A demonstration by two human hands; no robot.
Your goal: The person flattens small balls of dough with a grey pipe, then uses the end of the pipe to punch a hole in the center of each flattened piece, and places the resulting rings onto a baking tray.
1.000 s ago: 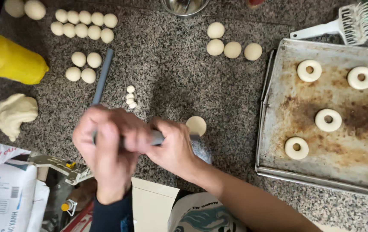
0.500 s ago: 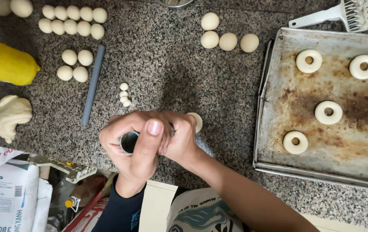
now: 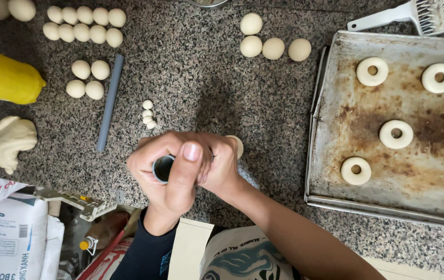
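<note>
Both hands are clasped together low in the middle of the speckled stone desk. The left hand curls around a short grey tube, thumb laid across its front; only the tube's round open mouth shows, facing up toward the camera, so its long axis runs roughly along the line of sight and its length is hidden inside the fist. The right hand is closed against the left; its fingers are tucked under and what they press cannot be made out. A pale dough disc peeks out at about 1 o'clock from the right hand, mostly covered by it.

At 3 o'clock lies a stained metal baking tray, its right edge cut off; four dough rings lie on it, well apart. Above it, at 1 o'clock, a white brush is partly out of frame. Four dough balls sit at 12 o'clock; more balls lie in rows at 11 o'clock, beside a grey rod lying almost straight up and down the picture. Tiny dough plugs cluster just above the left hand. At 9 o'clock are a lump of dough and a yellow bottle, cut off by the frame. A flour sack sits at 8 o'clock, below the desk edge.
</note>
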